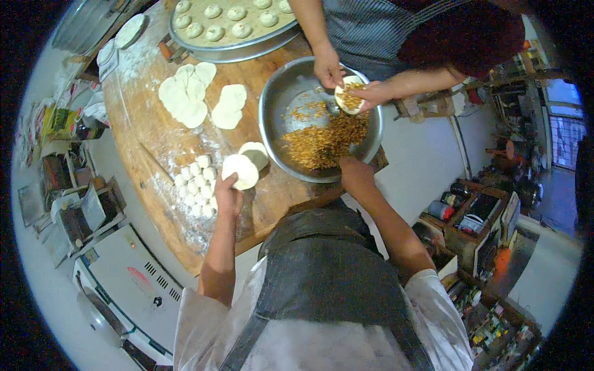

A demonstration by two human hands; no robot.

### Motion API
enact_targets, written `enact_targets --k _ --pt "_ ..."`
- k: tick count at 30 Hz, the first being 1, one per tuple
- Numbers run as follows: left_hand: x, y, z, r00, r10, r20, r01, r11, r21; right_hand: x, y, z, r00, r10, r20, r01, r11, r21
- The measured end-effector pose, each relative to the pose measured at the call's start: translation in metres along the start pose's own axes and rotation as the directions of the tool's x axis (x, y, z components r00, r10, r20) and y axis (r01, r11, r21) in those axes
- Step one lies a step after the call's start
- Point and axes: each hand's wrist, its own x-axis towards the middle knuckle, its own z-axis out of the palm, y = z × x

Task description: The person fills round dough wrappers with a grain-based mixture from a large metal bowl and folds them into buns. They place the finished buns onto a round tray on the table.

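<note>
My left hand (229, 195) holds a round dough wrapper (241, 172) by its lower left edge, above the wooden table. Just behind it another wrapper (255, 155) lies beside the bowl. My right hand (357, 176) is at the near rim of a large steel bowl (265, 134) with chopped brown filling (315, 143); its fingertips are hidden, so I cannot tell whether it grips anything. Across the bowl, a co-worker holds a wrapper topped with filling (350, 96). Small dough pieces (197, 185) sit left of my left hand, near a thin wooden rolling pin (156, 163).
Overlapping wrappers (185, 95) and a smaller stack (229, 107) lie on the floured wooden table (134, 134). A round metal pan (232, 55) of shaped buns stands at the far edge. A white cabinet (134, 283) is at lower left; crowded shelves (478, 232) stand to the right.
</note>
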Motion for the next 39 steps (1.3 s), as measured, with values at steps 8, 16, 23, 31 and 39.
enact_targets --k 8,16,23,31,39 --pt "-0.018 0.013 0.036 0.944 -0.130 0.302 0.235 0.909 -0.343 0.028 0.054 -0.026 0.977 0.114 -0.183 -0.098 0.990 0.097" --pt "-0.036 0.012 0.106 0.964 -0.250 0.087 0.218 0.937 0.274 0.081 0.056 0.031 0.998 -0.065 0.019 0.055 0.942 0.332" --pt "-0.002 -0.023 0.117 0.963 -0.245 0.111 0.180 0.895 0.409 0.042 0.053 0.001 0.973 -0.005 0.233 -0.179 0.625 0.760" --pt "0.009 -0.055 0.158 0.886 -0.458 0.071 0.453 0.888 0.079 -0.015 0.026 -0.007 0.990 0.075 -0.122 0.046 0.636 0.770" --pt "0.010 -0.080 0.150 0.855 -0.481 0.195 0.512 0.842 -0.169 -0.044 0.004 -0.019 0.898 -0.107 -0.427 0.270 0.900 0.341"
